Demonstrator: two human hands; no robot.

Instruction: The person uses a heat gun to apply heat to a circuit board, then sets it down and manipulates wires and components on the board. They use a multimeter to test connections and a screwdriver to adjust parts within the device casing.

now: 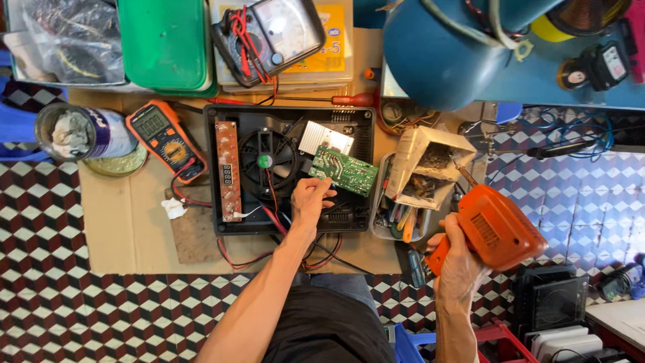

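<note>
1. Nearest the viewer, the right hand (455, 259) is closed around the grip of an orange soldering gun (494, 227), held just off the right edge of the cardboard sheet (121, 228).
2. The left hand (310, 199) pinches the near edge of a green circuit board (345, 171), tilted up over the right half of an opened black appliance base (232, 121).
3. The circuit board looks light, stiff and fragile; bare edges seem the safest hold, and attached wires probably limit its travel.
4. An orange multimeter (163, 136) lies near the cardboard's far left; bare cardboard at the near left seems the only open room.
</note>
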